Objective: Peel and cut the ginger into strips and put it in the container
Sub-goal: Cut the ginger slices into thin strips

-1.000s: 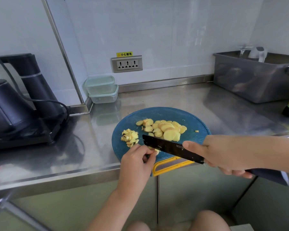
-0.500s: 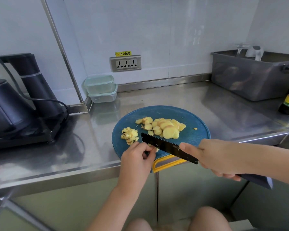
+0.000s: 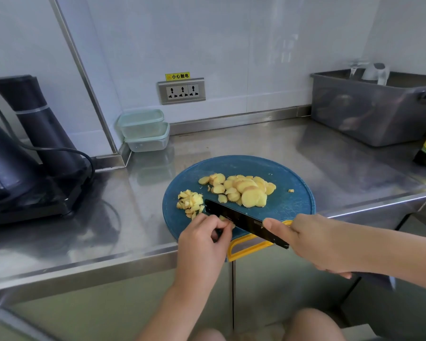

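Strip-cutting, midway
left grip pinches slice, right grip clamps knife; strips 9 o'clock, uncut slices 12 o'clock; container unfilled

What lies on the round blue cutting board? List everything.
A heap of pale yellow ginger slices, a smaller pile of cut ginger pieces, one stray crumb, and the black knife. The left hand hides most of the ginger piece being cut.

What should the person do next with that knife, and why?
Probably press the knife down through the ginger piece that the left hand pinches at the blade: the right hand holds the knife over it, and a heap of slices waits uncut.
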